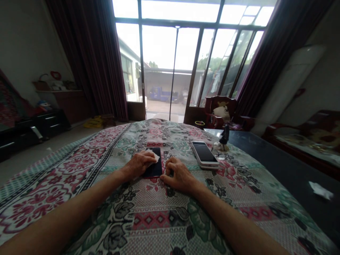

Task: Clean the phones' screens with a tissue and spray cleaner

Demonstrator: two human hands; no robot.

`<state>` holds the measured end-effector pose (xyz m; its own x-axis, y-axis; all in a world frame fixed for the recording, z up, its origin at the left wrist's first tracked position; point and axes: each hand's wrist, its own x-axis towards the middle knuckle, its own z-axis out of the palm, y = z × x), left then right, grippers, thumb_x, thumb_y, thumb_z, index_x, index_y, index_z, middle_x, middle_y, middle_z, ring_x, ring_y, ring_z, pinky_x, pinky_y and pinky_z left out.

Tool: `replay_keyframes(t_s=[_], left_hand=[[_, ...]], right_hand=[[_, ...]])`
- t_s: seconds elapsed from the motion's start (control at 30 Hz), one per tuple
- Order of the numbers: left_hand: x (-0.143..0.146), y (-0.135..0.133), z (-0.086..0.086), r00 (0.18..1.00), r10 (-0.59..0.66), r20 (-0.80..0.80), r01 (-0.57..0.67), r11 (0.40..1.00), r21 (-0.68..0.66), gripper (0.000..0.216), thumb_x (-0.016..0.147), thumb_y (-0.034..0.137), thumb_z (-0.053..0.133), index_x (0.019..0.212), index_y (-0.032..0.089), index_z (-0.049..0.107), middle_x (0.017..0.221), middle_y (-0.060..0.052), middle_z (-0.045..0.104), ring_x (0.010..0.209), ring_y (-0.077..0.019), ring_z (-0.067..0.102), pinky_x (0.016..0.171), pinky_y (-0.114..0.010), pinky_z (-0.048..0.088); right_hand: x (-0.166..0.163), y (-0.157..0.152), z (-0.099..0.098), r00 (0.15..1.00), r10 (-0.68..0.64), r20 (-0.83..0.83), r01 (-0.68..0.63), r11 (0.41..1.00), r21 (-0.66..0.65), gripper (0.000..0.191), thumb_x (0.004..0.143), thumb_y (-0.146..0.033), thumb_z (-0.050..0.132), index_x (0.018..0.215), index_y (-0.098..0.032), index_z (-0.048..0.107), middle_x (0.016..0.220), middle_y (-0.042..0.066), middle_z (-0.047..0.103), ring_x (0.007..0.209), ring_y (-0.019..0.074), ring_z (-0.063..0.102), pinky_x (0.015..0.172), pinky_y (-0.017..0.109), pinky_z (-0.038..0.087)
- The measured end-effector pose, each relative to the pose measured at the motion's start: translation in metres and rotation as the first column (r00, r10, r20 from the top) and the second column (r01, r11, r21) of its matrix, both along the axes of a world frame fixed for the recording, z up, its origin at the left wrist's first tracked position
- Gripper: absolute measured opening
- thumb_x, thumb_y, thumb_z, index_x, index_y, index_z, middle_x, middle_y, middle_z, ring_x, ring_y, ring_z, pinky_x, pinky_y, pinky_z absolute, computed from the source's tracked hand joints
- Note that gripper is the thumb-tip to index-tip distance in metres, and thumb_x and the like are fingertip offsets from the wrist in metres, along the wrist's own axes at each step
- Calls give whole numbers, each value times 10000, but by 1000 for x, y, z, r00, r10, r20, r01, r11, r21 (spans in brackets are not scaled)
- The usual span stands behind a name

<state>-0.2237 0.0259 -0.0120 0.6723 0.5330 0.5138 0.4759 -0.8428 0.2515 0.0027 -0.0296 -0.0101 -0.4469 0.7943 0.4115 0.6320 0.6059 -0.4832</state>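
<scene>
My left hand [139, 164] is closed on a crumpled white tissue [154, 154]. It presses the tissue on the dark screen of a flat smartphone [154, 172] with a reddish edge, lying on the patterned tablecloth [151, 219]. My right hand [178, 174] rests beside the phone's right edge. Its fingers are loosely curled and the thumb is apart from them, its tip at the phone's lower right corner; nothing shows between them. To the right, a white smartphone [205, 152] with a dark screen lies on top of another pale device [209, 167].
A dark figurine [225, 135] on a clear base stands beyond the white phone. Another crumpled tissue [321, 190] lies on the dark tabletop [265, 152] at right. A wooden chair [220, 106] stands behind the table, near glass doors [164, 71].
</scene>
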Motion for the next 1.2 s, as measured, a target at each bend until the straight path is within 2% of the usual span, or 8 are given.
replay_keyframes(t_s=[0.13,0.23,0.3,0.47,0.63,0.83,1.03,1.2], left_hand=[[-7,-19,15,983,-170,-65,166,983,-75,232,946,225,476,953,234,708,993,-24,699,891,-139,628,853,-301,474],[-16,-23,27,961,-233,-147,207,963,-172,247,935,187,474,872,245,705,925,8,698,817,-105,627,800,-254,475],[-20,-21,29,965,-200,-167,169,969,-180,252,928,175,475,835,237,701,905,8,697,804,-101,626,779,-238,480],[-9,-21,22,989,25,-144,-27,1000,-11,256,942,192,457,895,210,708,957,-44,698,893,-153,618,816,-291,487],[-4,-23,23,968,-162,-191,149,985,-81,254,961,230,460,927,244,711,947,-15,696,844,-124,622,835,-277,475],[-27,-9,16,989,30,-143,-35,999,-34,242,948,236,474,906,243,712,968,-22,701,879,-144,633,801,-283,498],[5,-35,26,964,-199,-177,186,979,-88,279,970,226,438,878,219,702,928,-26,676,849,-129,604,840,-282,464],[-14,-26,35,960,-185,-209,155,977,-149,260,967,241,442,899,233,693,936,-14,680,827,-112,609,794,-243,463]], right_hand=[[0,0,1,1000,1,11,-1,1000,-2,271,721,-259,713,621,-203,467,871,37,561,810,165,522,752,308,443],[0,0,2,1000,-4,16,4,1000,-4,275,723,-265,714,619,-203,467,860,38,563,814,168,523,758,312,441],[0,-1,2,1000,-7,11,8,1000,-6,279,723,-271,716,617,-202,467,863,39,563,811,167,522,751,310,442],[0,-1,0,1000,-12,8,12,1000,-4,257,729,-264,703,620,-203,478,853,32,551,799,163,519,741,305,447],[0,0,0,1000,-4,11,4,1000,6,248,729,-250,693,619,-207,475,862,33,556,811,167,523,767,316,456],[-2,-2,2,1000,-12,5,12,1000,-11,248,730,-242,690,611,-206,475,853,35,555,810,168,526,754,314,454],[0,-1,2,1000,11,13,-11,1000,0,238,735,-229,680,622,-204,472,884,36,565,849,170,522,786,315,446],[-1,0,0,1000,-8,2,8,1000,1,246,731,-248,693,621,-207,477,867,33,558,829,169,523,770,314,445]])
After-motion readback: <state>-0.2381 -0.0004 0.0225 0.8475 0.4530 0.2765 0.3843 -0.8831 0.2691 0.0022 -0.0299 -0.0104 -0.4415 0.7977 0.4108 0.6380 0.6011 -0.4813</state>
